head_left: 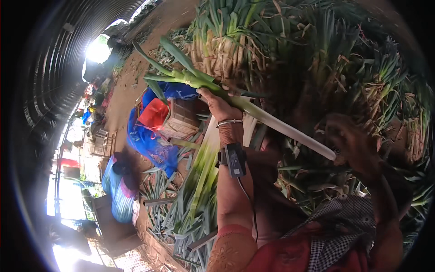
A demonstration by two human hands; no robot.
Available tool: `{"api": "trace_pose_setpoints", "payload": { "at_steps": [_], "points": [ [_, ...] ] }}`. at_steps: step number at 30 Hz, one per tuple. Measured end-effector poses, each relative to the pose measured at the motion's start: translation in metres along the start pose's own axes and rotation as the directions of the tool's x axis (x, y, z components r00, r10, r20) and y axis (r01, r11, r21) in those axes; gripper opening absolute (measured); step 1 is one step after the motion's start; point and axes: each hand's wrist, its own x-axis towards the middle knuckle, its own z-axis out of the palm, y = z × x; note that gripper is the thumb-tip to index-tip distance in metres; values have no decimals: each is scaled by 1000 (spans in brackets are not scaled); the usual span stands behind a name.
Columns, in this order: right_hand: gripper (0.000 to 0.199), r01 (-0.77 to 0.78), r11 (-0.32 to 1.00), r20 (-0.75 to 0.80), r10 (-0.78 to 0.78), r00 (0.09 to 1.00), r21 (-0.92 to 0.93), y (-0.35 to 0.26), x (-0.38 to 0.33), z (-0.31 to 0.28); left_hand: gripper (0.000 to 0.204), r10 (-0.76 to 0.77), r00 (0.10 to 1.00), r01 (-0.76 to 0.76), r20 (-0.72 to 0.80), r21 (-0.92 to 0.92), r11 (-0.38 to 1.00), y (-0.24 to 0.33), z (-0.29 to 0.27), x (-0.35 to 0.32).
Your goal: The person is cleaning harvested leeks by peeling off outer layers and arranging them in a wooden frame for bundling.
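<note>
A long leek [281,127] slants across the middle, its green leafy top at the upper left and its white root end at the lower right. My left hand [219,106] is closed around the green part of the stalk. Beside the root end is my right hand [351,140], dark and smeared, its fingers bent; whether it touches the leek I cannot make out. Under my left forearm lies a heap of leeks [206,163], white ends toward the far side and green leaves toward me. A black box-shaped device [235,161] with a cable is strapped to my left wrist.
Leek bundles [222,52] stand at the back, with more leeks [410,122] along the right. Left of my hand are a box [181,120], a red bag [153,114] and blue plastic [152,147]. Metal bars [204,240] jut beside the heap. Another person [122,195] sits at left.
</note>
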Motion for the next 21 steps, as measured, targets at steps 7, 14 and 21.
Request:
{"api": "trace_pose_setpoints", "payload": {
  "at_steps": [7, 14, 21],
  "points": [
    [36, -270, 844, 414, 63, 908, 463, 6, 55, 81, 64, -94, 985, 105, 146, -75, 992, -24, 50, -28],
    [26, -362, 844, 379, 208, 902, 396, 9, 11, 76, 59, -20, 1000, 20, 0, 260, 965, -23, 55, -32],
    [23, -537, 686, 517, 267, 814, 491, 7, -34, 60, 33, 158, 886, -406, 437, 562, 721, -46, 36, -11]
  ]
}}
